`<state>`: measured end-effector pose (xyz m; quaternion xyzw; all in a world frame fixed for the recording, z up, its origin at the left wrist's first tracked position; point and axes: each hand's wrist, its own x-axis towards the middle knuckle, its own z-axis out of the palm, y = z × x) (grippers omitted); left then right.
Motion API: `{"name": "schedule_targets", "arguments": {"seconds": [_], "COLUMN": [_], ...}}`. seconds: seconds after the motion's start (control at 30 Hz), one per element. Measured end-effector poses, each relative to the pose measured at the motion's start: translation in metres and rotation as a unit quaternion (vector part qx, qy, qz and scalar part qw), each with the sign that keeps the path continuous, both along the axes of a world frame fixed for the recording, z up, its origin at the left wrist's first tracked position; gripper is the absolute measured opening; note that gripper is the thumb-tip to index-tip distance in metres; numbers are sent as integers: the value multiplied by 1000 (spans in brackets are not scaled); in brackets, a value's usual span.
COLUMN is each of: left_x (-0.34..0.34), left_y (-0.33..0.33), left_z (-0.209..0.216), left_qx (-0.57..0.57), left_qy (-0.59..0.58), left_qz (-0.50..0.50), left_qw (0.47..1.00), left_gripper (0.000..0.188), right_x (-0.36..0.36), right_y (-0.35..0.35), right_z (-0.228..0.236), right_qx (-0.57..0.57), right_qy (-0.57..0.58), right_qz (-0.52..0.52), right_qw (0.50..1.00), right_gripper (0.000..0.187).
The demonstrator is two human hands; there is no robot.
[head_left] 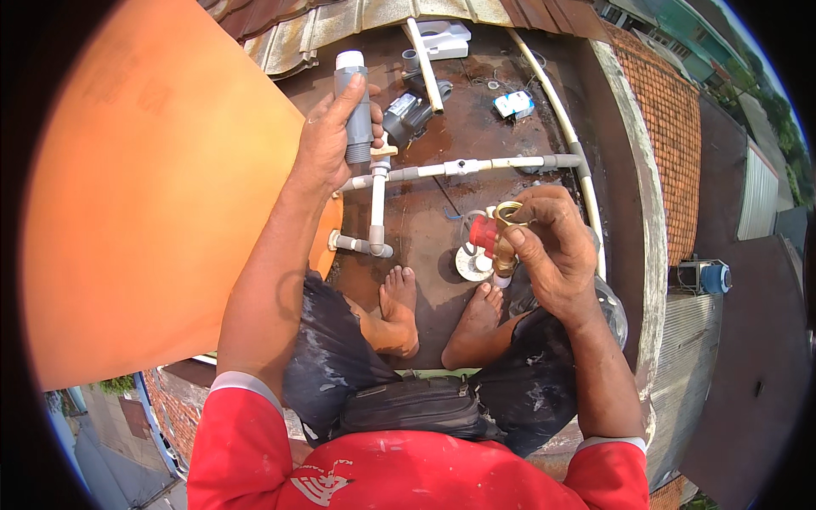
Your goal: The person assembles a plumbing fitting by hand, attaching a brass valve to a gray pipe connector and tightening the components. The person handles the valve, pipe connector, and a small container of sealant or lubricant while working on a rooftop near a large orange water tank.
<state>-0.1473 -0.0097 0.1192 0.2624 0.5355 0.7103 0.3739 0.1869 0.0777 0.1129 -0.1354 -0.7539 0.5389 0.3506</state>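
My left hand (323, 140) is wrapped round a short grey plastic pipe piece (358, 119), raised upright. Its top end is white, and a screw thread shows at its lower end. My right hand (557, 246) pinches a brass fitting (505, 252) between thumb and fingers. A brass ring opening faces up on it, a red part (484, 232) sits at its left side, and a whitish end points down. What exact kind of fitting it is, I cannot tell. Below and behind the fitting lies a round white flanged piece (473, 265), partly hidden.
A large orange tank (161, 187) fills the left. White pipes (501, 163) with grey joints cross the brown roof floor ahead of my bare feet. Beyond stand a dark grey pump (408, 115), a blue-and-white packet (513, 104) and a white casing (446, 40). A low wall (637, 170) edges the right.
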Motion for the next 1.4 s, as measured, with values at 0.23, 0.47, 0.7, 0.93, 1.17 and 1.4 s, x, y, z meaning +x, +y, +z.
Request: {"name": "schedule_targets", "arguments": {"seconds": [0.23, 0.47, 0.7, 0.93, 1.17, 1.4], "left_x": [5, 2, 2, 0, 0, 0], "left_y": [-1, -2, -3, -3, -3, -7], "left_z": [5, 4, 6, 5, 6, 11], "left_qx": [-23, -34, -33, 15, 26, 39], "left_qy": [14, 16, 20, -2, -17, -27], "left_qz": [3, -9, -3, 23, 39, 57], "left_qw": [1000, 999, 999, 1000, 999, 997], "left_gripper": [42, 36, 35, 37, 40, 36], "right_x": [0, -1, 1, -1, 5, 13], "right_y": [1, 0, 1, -3, 3, 12], "right_z": [-2, -1, -2, 0, 6, 18], "right_qx": [-7, -8, -12, -56, -101, -239], "right_qy": [4, 3, 3, 41, 81, 136], "right_qz": [-6, -9, 2, 19, -13, -25], "right_qw": [1000, 1000, 1000, 997, 992, 961], "right_gripper": [24, 23, 23, 20, 16, 22]}}
